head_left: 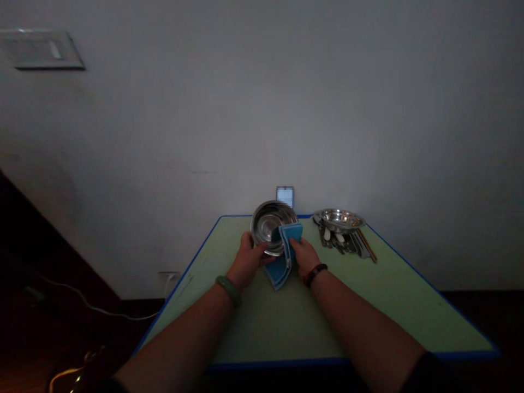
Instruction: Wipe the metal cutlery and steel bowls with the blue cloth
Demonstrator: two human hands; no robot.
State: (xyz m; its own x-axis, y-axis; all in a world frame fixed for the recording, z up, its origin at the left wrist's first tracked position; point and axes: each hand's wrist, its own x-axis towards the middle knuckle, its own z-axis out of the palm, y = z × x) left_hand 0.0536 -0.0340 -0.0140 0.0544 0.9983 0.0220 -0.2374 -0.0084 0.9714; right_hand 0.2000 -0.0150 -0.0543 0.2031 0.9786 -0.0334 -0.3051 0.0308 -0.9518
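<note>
Well, operator, what do you report for your left hand (245,261) and right hand (305,257)?

You have them close together, both clamped on one piece. Your left fingers (257,250) hold the lower left rim of a stainless steel bowl (270,226), and your right hand presses a blue cloth (282,267) against its lower right side.

Where is that bowl located, and how does it stand?

You hold it clear of the worktop (295,327), near the far end and tilted so that its inside faces you. The blue cloth hangs down from your right hand; whether its lower end meets the surface, I cannot tell.

How far along do things stand?

As found: one bowl is up in your hands with the cloth on it. A shallow steel bowl (339,220) sits to your right at the far edge, over the upper end of a cutlery pile (339,243), and neither hand touches them. A pair of chopsticks (367,245) lies along the pile's right side. Whether any of these pieces has been wiped, you cannot show me from this view.
</note>
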